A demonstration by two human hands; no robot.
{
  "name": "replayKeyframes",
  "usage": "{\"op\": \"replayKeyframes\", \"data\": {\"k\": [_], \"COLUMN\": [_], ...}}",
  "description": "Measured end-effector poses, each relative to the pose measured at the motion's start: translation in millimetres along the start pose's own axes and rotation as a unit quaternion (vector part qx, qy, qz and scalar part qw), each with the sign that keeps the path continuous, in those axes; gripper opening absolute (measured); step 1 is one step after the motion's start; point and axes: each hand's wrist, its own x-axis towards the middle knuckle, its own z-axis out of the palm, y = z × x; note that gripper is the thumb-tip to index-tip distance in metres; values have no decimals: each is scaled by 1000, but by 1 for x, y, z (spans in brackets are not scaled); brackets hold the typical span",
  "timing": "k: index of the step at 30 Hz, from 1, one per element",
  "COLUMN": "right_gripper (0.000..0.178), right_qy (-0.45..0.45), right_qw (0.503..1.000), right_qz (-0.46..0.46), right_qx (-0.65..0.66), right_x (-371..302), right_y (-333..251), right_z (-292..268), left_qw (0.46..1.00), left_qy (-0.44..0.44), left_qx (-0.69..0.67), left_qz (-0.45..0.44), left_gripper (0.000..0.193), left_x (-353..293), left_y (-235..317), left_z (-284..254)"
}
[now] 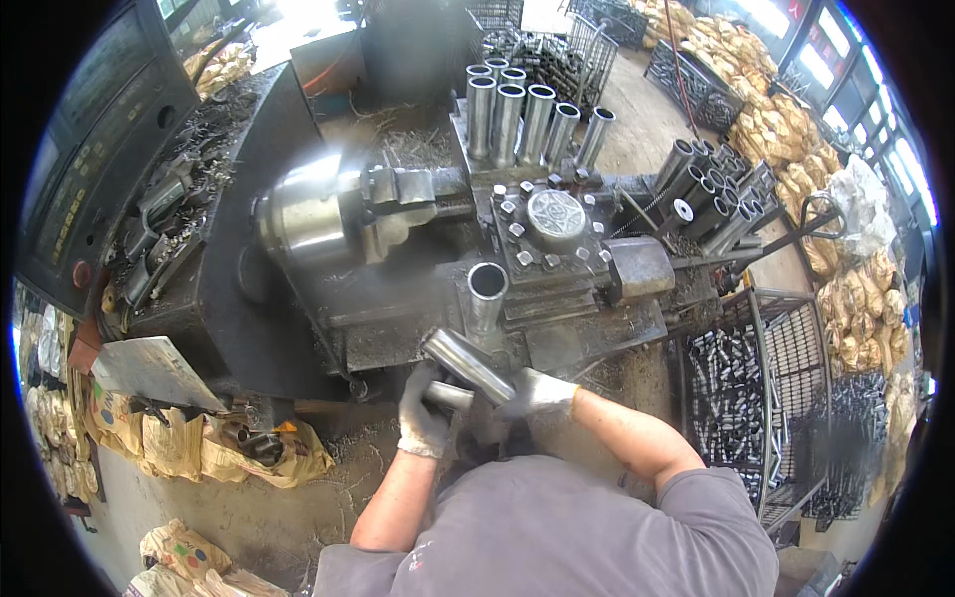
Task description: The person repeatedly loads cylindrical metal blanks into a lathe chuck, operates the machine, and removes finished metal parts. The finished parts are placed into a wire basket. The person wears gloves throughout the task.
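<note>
One long steel tube (466, 363) slanted in front of lathe (418, 323), lower end clamped in grip of right hand (542, 391); grip of left hand (421, 413) closed around shorter cylinder (450, 397) just beside it. Another tube (485, 306) stood upright on lathe.

Left hand (419, 414) curled, right hand (541, 392) curled, bare forearms (637, 430) forward

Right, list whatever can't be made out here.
All in the head view:
Left end of the short metal cylinder: covered by the left hand.
Lower end of the long steel tube: covered by the right hand.
Lathe chuck: fine detail blurred, by spin or lens smear, I cannot tell.
Small metal parts in the wire crate: too small for exact shapes.
</note>
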Motion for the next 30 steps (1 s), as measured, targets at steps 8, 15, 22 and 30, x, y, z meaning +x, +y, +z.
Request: {"op": "replayKeyframes", "data": {"k": [8,15,22,30], "right_gripper": [61,42,21,28], "right_qy": [229,397,186,237], "right_qw": [968,909,895,896], "right_qz": [-96,-90,-47,-116], "right_qx": [-43,-92,-402,-356], "right_x": [-51,-42,-88,59], "right_y": [-15,23,-11,-34], "right_z": [-48,-75,-31,44], "left_qw": [1000,601,623,971], "left_qy": [22,-75,-47,-190], "left_qx": [8,645,570,-64], "left_qz": [14,466,534,134], "left_gripper": [49,95,47,61], "left_x": [-18,25,89,78], "left_y": [14,13,39,105], "left_z": [-3,128,107,26]}}
